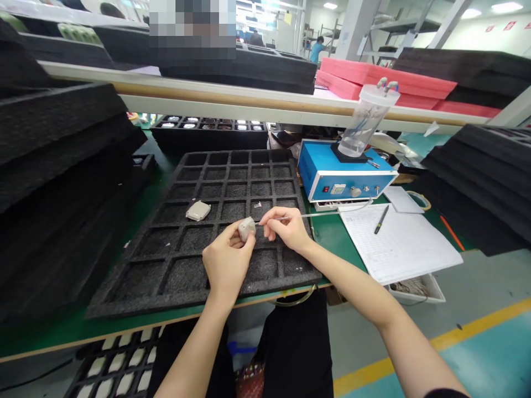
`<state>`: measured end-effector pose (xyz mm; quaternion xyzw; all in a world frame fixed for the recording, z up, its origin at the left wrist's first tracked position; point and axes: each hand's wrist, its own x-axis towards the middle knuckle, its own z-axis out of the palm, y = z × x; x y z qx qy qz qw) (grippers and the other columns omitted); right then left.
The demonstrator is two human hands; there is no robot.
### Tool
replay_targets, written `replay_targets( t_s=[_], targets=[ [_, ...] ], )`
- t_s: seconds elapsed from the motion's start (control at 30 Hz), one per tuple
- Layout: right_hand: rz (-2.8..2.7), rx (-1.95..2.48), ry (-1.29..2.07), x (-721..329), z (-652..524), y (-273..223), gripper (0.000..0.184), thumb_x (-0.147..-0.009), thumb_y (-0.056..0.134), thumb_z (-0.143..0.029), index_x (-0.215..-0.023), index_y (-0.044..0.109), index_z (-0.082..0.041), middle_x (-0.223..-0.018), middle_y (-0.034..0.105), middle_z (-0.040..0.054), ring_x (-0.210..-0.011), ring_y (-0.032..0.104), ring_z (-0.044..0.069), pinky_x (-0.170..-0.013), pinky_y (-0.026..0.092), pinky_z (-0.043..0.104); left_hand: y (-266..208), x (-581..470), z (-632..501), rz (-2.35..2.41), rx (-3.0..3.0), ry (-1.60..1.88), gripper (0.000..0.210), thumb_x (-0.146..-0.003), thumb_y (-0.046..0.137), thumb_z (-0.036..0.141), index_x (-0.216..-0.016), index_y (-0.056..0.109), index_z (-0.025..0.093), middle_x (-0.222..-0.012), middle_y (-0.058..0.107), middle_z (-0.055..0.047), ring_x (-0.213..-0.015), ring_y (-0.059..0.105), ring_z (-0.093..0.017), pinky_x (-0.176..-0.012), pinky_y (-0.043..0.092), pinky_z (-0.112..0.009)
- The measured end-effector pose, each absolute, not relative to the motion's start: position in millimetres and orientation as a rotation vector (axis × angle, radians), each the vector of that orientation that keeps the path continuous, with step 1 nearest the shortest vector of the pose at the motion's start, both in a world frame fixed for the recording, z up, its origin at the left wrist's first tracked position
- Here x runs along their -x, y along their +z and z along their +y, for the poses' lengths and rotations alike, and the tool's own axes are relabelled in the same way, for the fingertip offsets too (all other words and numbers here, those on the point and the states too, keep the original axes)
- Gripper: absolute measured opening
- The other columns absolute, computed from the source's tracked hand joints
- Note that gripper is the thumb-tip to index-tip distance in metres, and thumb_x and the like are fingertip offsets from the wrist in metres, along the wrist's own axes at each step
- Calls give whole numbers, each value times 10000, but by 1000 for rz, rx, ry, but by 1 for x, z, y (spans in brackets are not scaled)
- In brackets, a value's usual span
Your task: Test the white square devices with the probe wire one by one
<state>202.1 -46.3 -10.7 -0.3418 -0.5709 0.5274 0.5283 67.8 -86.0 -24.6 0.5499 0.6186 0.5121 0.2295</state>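
My left hand (228,257) is closed around a small off-white casing (246,228), held up over a black foam tray (244,173). My right hand (287,228) pinches a thin clear tube (319,214) just right of the casing. The tube's tip points at the casing's side; whether they touch I cannot tell. From my right hand the tube runs right towards a blue benchtop machine (348,176). A second off-white casing (198,210) rests on the tray, left of my hands. Most other compartments show only black foam and a few tiny scraps.
Stacks of black foam trays rise at left (62,166) and right (481,177). A clear cylinder (365,121) stands on the machine. Right of the tray lie paper sheets (398,251) with a pen (381,219). A shelf beam (249,103) crosses above the bench; people stand beyond.
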Motion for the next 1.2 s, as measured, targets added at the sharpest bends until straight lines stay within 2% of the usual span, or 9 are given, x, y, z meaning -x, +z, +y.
replay_targets(
  t_s=[1.2],
  targets=[
    [-1377,808,1258,-201,-46,-11,115,-638,514,-186,-642,622,-149,-473,582,-34,-369,490,76,-385,413,185,-28,-66,-86,1712,-1533,1437,276,-708,658,236,-979,698,204,-765,727,0,-672,699,-150,-644,550,-191]
  ],
)
